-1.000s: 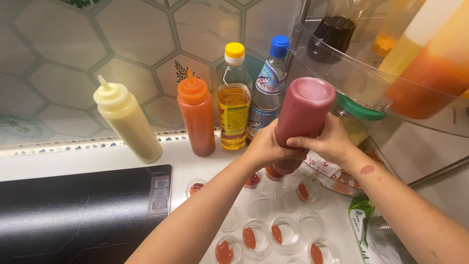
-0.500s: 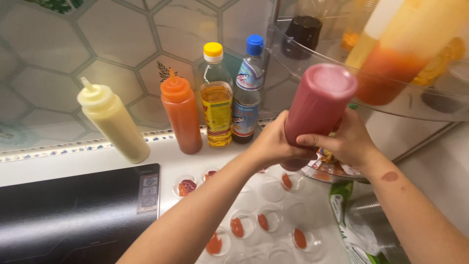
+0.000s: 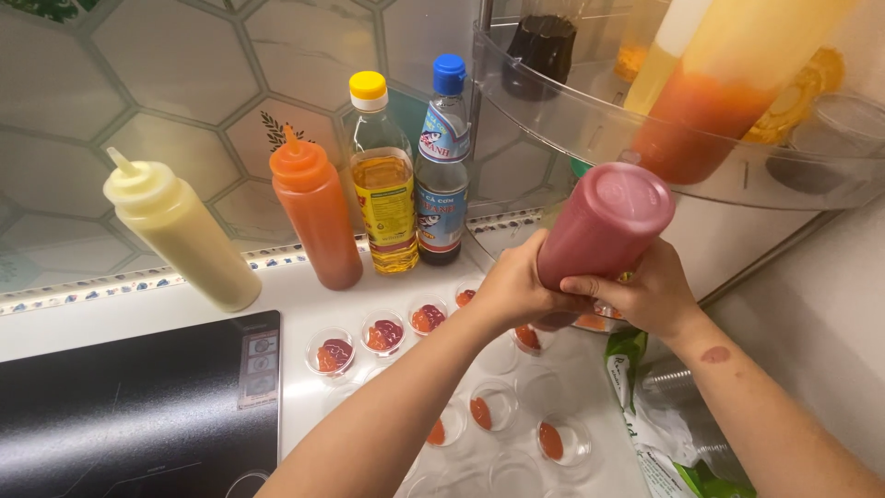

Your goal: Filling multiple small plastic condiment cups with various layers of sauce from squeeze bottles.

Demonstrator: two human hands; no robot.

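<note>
Both my hands grip a dark red squeeze bottle, held upside down with its nozzle pointing at the counter. My left hand wraps its lower end from the left, and my right hand holds it from the right. Under the bottle sit several small clear sauce cups on the white counter, many with a dab of red sauce; the cup right below the nozzle is partly hidden by my hands.
A pale yellow squeeze bottle, an orange squeeze bottle, a yellow-capped oil bottle and a blue-capped bottle stand by the tiled wall. A black induction hob lies at left. A clear shelf with bottles overhangs right; a green-white bag below.
The bottle and both hands have stayed together over the cups, shifting slightly; my view has moved, so more filled cups at the left now show.
</note>
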